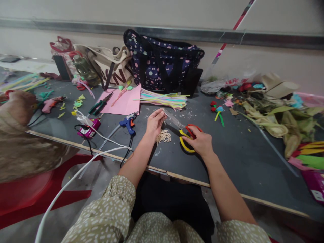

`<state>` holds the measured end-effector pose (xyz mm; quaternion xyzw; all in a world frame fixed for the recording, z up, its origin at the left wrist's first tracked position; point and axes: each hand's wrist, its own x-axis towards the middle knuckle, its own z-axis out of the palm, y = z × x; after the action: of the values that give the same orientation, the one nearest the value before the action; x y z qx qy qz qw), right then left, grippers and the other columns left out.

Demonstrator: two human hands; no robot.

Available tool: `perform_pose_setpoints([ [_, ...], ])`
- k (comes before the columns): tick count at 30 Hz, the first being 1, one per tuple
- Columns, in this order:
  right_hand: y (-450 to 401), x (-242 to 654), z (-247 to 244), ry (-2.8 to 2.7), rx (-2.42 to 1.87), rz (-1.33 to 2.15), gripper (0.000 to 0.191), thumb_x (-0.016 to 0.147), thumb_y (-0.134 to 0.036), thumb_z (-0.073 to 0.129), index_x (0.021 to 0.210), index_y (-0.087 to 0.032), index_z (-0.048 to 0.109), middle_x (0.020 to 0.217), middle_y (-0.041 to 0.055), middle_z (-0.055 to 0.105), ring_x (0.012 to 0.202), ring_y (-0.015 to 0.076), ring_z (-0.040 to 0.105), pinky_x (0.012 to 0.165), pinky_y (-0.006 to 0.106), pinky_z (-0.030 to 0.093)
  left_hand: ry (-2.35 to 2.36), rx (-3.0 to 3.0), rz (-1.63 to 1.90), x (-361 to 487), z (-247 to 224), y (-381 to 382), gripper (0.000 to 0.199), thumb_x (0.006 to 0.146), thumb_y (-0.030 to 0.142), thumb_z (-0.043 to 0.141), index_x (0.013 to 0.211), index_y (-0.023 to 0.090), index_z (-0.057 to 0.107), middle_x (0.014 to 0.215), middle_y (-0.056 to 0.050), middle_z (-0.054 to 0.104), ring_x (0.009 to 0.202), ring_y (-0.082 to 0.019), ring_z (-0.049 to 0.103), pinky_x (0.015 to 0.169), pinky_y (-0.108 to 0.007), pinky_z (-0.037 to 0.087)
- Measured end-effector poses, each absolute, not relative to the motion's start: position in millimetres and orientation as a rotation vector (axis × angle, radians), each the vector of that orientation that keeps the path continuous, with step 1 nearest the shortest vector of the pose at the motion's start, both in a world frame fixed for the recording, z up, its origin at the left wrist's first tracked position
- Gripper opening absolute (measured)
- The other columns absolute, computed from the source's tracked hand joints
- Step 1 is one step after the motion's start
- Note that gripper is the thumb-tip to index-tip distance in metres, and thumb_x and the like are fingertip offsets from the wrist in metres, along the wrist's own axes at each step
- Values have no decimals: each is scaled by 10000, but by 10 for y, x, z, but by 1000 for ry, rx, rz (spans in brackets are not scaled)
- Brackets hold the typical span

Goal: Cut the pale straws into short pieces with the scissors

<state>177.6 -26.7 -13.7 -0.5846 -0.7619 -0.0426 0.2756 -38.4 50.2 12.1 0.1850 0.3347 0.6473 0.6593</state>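
Note:
My right hand (201,140) grips a pair of scissors (188,143) with red and yellow handles. Their blades point up and left toward my left hand (155,123), whose fingers are pinched together by the blade tips. Whatever lies in that pinch is too small to make out. Just below my left hand is a pile of short beige pieces (165,136) on the dark table (233,165). A blue glue gun (129,124) rests to the left of my left forearm.
Behind my hands lie a bundle of pastel pipe cleaners (163,98), pink paper (124,101) and green-handled pliers (100,104). A purple power strip (88,128) with white cables sits at left. Small red and blue flowers (217,111) lie right. Another person's arm (17,111) is at far left.

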Motion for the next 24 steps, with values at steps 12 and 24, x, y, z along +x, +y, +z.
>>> perform_pose_setpoints([
  [12,-284,1747,-99,-1965,-1657,29,587,776,-670,519,1150,-223,591,899,47,714,748,204,672,656,296,465,747,441,1446,-379,141,496,183,655,114,764,826,130,700,745,-16,699,638,-71,639,772,-231,524],
  [24,-223,1839,-44,-1720,-1907,88,598,734,-706,514,1105,-238,554,723,1,665,691,197,637,606,277,402,789,564,1406,-419,119,504,283,616,204,788,885,178,705,786,6,679,626,-57,594,661,-211,492],
])
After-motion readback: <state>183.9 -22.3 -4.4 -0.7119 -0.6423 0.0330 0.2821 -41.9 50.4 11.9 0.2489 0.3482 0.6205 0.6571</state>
